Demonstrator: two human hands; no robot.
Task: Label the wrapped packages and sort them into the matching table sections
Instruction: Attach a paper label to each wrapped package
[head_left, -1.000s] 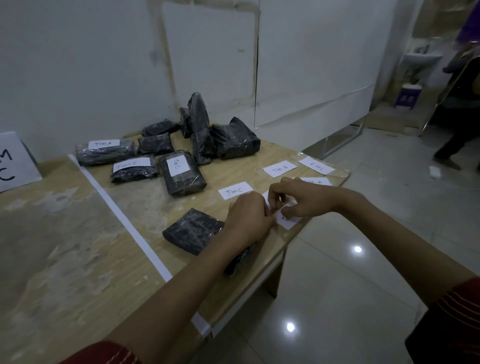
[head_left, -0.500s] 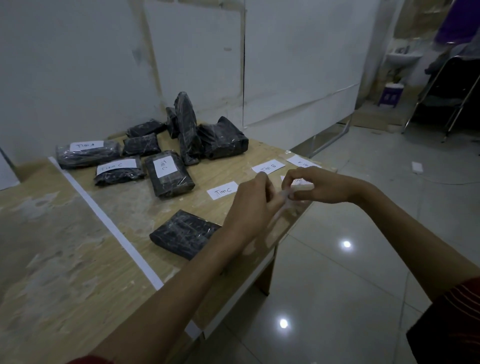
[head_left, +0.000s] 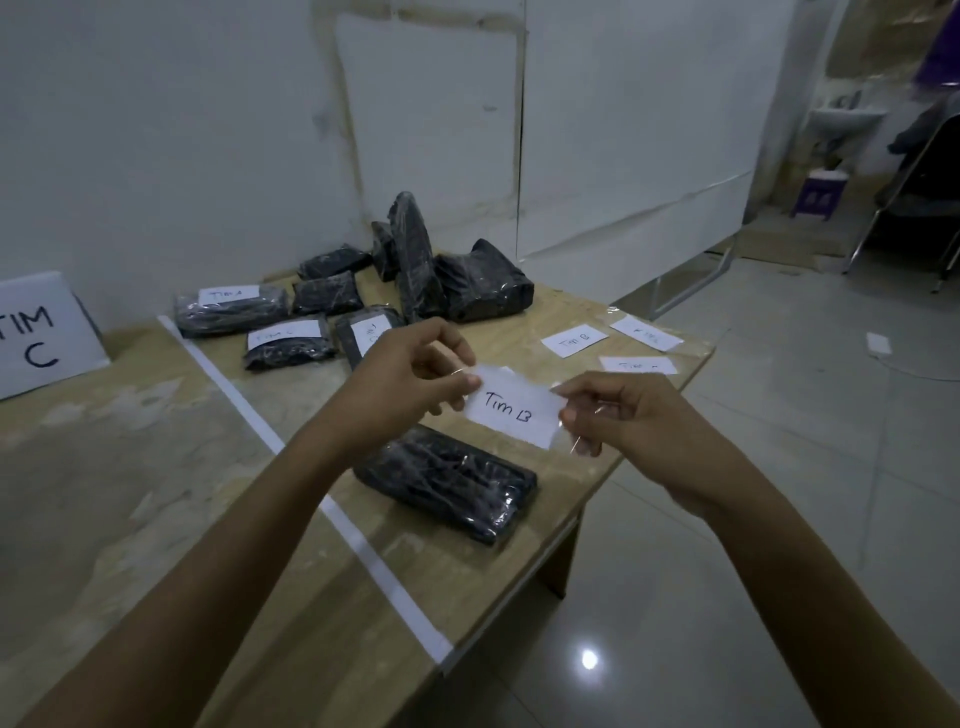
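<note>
Both hands hold a white paper label (head_left: 511, 411) reading "Tim B" in the air above the table. My left hand (head_left: 410, 382) pinches its left end and my right hand (head_left: 618, 413) pinches its right end. Just below it a black wrapped package (head_left: 447, 480) without a label lies flat near the table's front edge. Farther back lie three labelled packages: one marked "Tim A" (head_left: 231, 310), one marked "Tim C" (head_left: 288, 344), and a third (head_left: 366, 332) partly hidden behind my left hand. Several unlabelled packages (head_left: 467, 278) are piled by the wall.
Three loose labels (head_left: 574, 341) (head_left: 645, 332) (head_left: 638, 365) lie at the table's right corner. A white tape strip (head_left: 291, 462) divides the wooden table (head_left: 130, 493). A "TIM C" sign (head_left: 39, 332) stands at the far left. A chair (head_left: 914, 208) and sink stand across the tiled floor.
The label has come up off the table's right edge and is now stretched between both hands, its writing facing me. The camera has swung back left, bringing the "TIM C" sign into view.
</note>
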